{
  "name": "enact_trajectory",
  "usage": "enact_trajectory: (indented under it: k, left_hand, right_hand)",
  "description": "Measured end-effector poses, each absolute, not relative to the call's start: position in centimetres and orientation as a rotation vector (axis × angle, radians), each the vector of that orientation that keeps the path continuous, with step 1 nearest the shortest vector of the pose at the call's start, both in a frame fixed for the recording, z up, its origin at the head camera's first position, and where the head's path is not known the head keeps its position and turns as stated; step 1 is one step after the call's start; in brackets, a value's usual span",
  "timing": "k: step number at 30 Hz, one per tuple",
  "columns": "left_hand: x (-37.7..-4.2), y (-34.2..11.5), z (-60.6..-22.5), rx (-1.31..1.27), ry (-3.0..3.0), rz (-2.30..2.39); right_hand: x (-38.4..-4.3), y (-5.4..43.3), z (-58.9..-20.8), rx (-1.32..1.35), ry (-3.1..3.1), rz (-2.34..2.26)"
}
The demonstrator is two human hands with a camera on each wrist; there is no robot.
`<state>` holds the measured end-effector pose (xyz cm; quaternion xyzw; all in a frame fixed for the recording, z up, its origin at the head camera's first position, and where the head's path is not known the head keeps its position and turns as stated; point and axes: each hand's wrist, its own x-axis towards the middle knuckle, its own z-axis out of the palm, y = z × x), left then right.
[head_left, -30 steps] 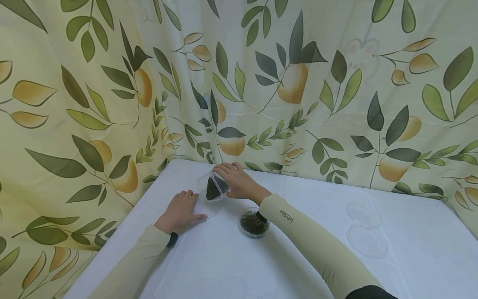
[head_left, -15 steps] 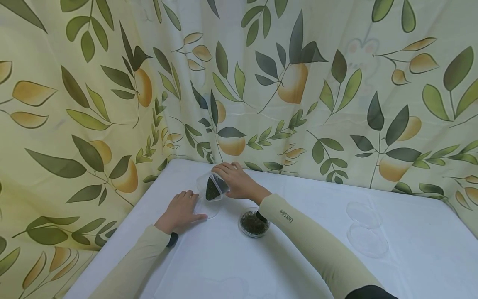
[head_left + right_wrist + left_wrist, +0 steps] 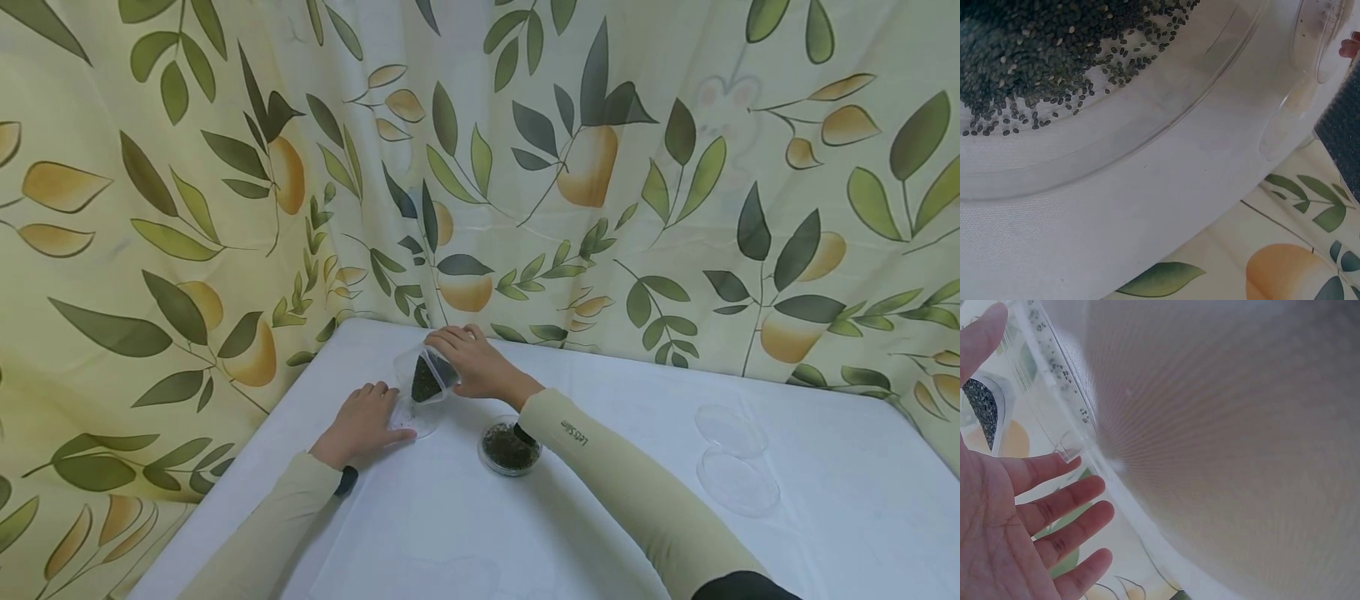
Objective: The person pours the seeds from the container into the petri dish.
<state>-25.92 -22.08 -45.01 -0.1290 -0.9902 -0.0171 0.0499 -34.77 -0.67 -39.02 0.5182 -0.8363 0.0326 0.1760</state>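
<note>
My right hand [image 3: 476,362] grips a clear plastic container [image 3: 446,371], tilted to the left, with small dark seeds [image 3: 425,382] gathered at its lower side. Beneath its mouth lies a shallow clear dish [image 3: 423,427] with a few seeds scattered in it. Beside that dish my left hand [image 3: 363,423] rests, thumb and fingers spread around its near edge. In the left wrist view the fingers [image 3: 1066,503] are extended, and the index fingertip is at the dish's rim. Under my right wrist sits another round dish [image 3: 510,450], heaped with dark seeds.
Two clear round dishes or lids [image 3: 738,483] lie at the right of the white-covered table [image 3: 615,533]. A curtain [image 3: 675,167] printed with leaves and fruit hangs behind and along the left side.
Seeds now show in the dish under the container, where none were visible before. The seeds in the container have slid slightly toward its lower edge. Both hands stay almost in place.
</note>
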Motion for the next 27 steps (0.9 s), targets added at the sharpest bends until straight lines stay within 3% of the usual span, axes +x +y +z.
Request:
enact_trajectory:
  k: [27]
  left_hand:
    - [-25.81,-22.03,-44.9,-0.385,-3.035,-0.057]
  right_hand:
    - [-34.78,-0.4,-38.69,1.445,-2.38,0.088]
